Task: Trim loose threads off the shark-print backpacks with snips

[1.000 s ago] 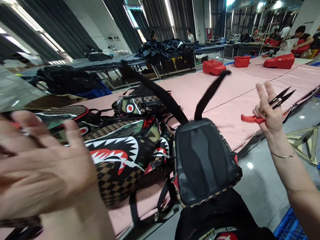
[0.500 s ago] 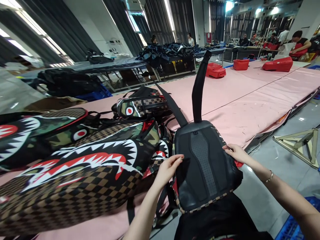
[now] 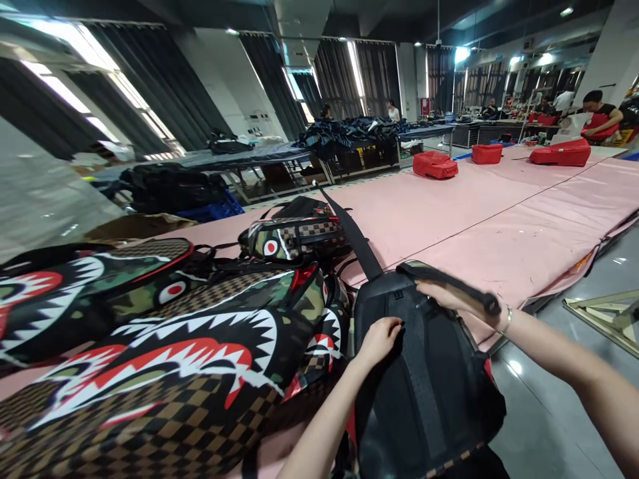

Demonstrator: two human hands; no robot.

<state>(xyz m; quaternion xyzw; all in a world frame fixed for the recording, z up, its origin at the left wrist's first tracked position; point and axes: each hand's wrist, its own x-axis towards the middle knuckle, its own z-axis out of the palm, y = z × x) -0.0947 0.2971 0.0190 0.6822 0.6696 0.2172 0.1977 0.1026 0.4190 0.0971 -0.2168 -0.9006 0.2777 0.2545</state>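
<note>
Here, hands [image 3: 380, 340] half-curled at backpack [image 3: 452, 379], grip unclear, strap [image 3: 462, 287] across right hand [image 3: 439, 295], bags [image 3: 200, 366] beside.

The counter [image 3: 499, 206] is covered in plain pink. By its near edge, a backpack [image 3: 434, 379] is faced in black, with a checked trim in brown and dark tones at its bottom and red at its sides. The large bag [image 3: 200, 359] beside it is patterned with brown-and-black checks, green camouflage and a red, white and black toothed mouth. Towards the counter's far edge, three bags [image 3: 434, 165] are coloured plain red.
</note>
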